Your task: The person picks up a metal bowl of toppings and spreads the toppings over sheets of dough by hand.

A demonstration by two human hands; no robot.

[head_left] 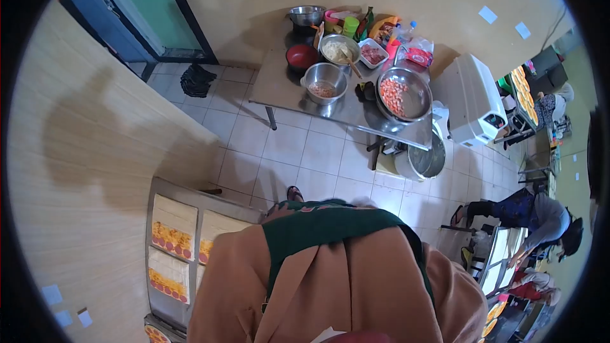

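Note:
Neither my left hand nor my right hand shows; my tan clothing [375, 273] and green apron [337, 222] fill the bottom middle. Beside me on the left, rectangular pale sheets [175, 209] lie on a metal table [155, 267], topped with yellow shreds and round reddish slices. Ahead is a steel table [273, 82]. On it stand a large bowl of pinkish-orange chunks [394, 95], a steel bowl [324, 101] with a little food in it, a bowl of pale mixture [337, 52] with a wooden utensil, and a white tray of reddish meat [372, 53].
A red bowl [301, 58], bottles and packets are also on the steel table. A large metal pot [427, 160] stands below its right end, near a white chest [467, 98]. Other people work at tables on the right, one in a grey top [551, 216]. A black bag [197, 80] lies by the doorway.

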